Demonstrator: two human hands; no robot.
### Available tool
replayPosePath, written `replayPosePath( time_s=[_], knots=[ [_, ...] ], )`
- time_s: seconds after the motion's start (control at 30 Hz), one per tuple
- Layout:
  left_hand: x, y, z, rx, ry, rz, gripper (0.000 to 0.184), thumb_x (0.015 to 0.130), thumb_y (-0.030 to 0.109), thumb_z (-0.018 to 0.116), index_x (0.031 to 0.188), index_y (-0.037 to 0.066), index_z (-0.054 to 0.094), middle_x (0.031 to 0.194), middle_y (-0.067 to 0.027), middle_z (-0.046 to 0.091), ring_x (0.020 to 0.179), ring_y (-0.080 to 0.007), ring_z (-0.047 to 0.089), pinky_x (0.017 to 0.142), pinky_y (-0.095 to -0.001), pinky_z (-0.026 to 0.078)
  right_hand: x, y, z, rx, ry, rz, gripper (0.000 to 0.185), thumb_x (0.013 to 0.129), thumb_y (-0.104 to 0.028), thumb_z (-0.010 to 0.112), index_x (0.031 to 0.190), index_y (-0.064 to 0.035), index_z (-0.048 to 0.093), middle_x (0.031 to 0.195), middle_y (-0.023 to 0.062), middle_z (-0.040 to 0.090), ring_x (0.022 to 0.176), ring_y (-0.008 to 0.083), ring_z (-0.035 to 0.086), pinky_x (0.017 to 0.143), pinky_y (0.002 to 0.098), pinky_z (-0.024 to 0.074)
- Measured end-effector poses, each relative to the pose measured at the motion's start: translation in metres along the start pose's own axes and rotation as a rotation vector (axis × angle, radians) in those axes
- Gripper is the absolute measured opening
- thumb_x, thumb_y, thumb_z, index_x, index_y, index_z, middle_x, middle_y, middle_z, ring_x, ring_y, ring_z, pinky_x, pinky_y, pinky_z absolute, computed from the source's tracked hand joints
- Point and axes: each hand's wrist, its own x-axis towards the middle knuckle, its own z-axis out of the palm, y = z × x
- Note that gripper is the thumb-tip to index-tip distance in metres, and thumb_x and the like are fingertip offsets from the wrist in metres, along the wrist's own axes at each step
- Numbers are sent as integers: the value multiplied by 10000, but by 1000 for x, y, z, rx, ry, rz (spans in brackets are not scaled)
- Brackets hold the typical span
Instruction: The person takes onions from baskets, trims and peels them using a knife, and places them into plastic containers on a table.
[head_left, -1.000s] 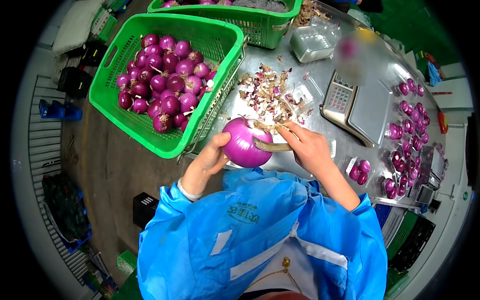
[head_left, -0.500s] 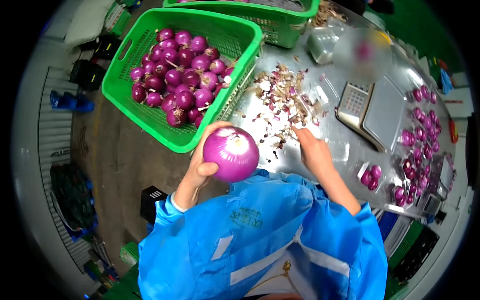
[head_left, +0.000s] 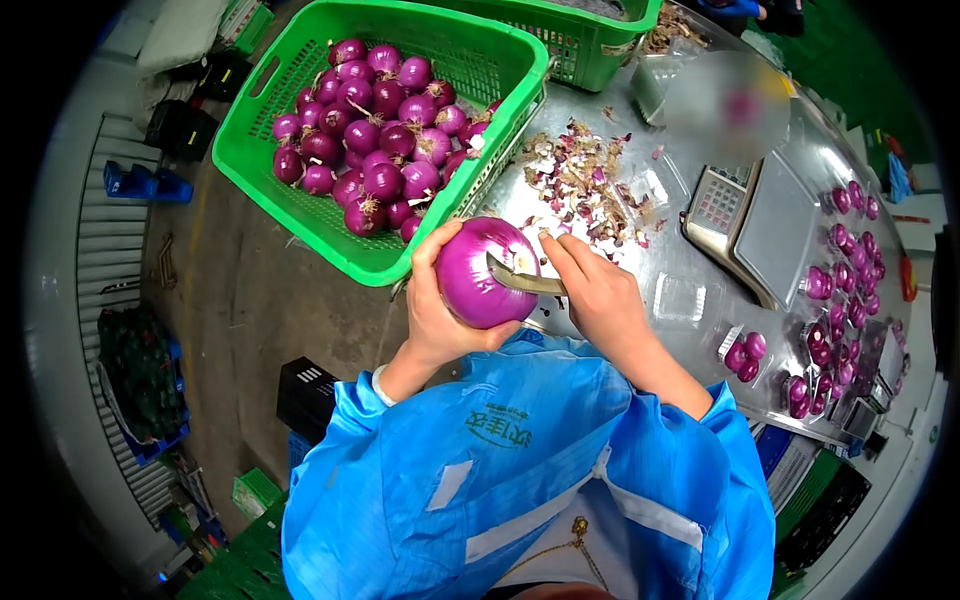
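Left hand point(head_left: 436, 322) — fingers clamped on purple onion point(head_left: 468, 282); right hand point(head_left: 606, 302) — fingers clamped on curved knife point(head_left: 527, 282), blade against onion. Skins point(head_left: 580, 185) lie on bench point(head_left: 672, 247).

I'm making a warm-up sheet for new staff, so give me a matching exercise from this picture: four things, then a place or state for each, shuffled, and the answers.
1. Knife
2. Big onion
3. Near basket
4. Scale

A. In the left hand
B. Has a keypad
C. In the right hand
D. Holds many onions

Pairs: 1-C, 2-A, 3-D, 4-B
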Motion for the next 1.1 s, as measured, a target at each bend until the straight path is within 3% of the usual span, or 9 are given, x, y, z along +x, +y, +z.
replayPosePath(
  time_s=[0.2,0.3,0.43,0.5,0.57,0.63,0.7,0.8,1.1],
  knots=[
    [-9,-10,6,-37,81,13,1097,532,259,909,1423,31,312,1369,-222,480,1233,-322,554,1067,-431,452,-10,7,3,-41,-382,357,484,795,-31,651,1275,-72,597,1096,108,640,779,263,686,631,369,567],
    [-2,-12,11,-159,188,168,1102,549,222,929,1425,52,282,1386,-271,459,1231,-357,556,1057,-458,460,-18,21,8,334,-125,310,404,885,-62,637,1285,-58,585,1040,129,663,830,289,698,676,391,573],
    [12,-14,20,-227,135,352,1107,575,260,956,1449,148,286,1424,-304,404,1267,-407,510,1068,-501,443,-9,13,1,1850,-413,918,499,1034,-431,516,1296,-9,559,937,120,689,583,159,565,484,283,455],
    [16,-4,19,-93,-13,399,1083,576,283,968,1442,173,327,1460,-289,365,1298,-412,480,1074,-500,436,-16,7,12,2143,-335,905,594,1046,-474,463,1366,26,483,684,82,601,450,115,448,434,249,390],
    [12,-1,28,11,-46,301,1189,565,235,979,1509,166,258,1524,-246,305,1359,-372,436,1110,-509,403,-18,10,9,2041,-70,878,547,1008,-387,584,1368,13,486,633,45,578,460,99,454,436,239,369],
    [11,-2,27,-200,-165,-100,1261,566,216,976,1554,149,195,1548,-197,307,1379,-313,436,1122,-482,396,-6,10,-11,1471,14,810,552,879,-255,765,1316,-1,542,612,8,565,474,77,462,462,234,373],
    [22,27,33,-1011,-157,-840,1091,750,465,845,1547,84,206,1527,-128,378,1381,-307,444,1125,-466,407,-3,13,-21,862,-104,547,635,720,-157,879,1277,-30,603,1045,82,709,592,102,597,561,244,476],
    [4,-18,36,-1328,-231,-737,1008,770,542,792,1512,85,285,1503,-115,416,1358,-324,469,1092,-507,450,-5,18,-16,620,17,81,428,784,-115,796,1186,-57,662,1210,134,667,903,276,727,750,343,590],
    [1,-12,21,-1307,-333,-696,1199,555,609,902,1463,85,320,1426,-217,470,1310,-352,515,1119,-509,442,-21,16,-30,38,-129,26,537,763,-67,670,1292,-140,612,1178,45,658,841,216,712,646,333,587]
  ],
)
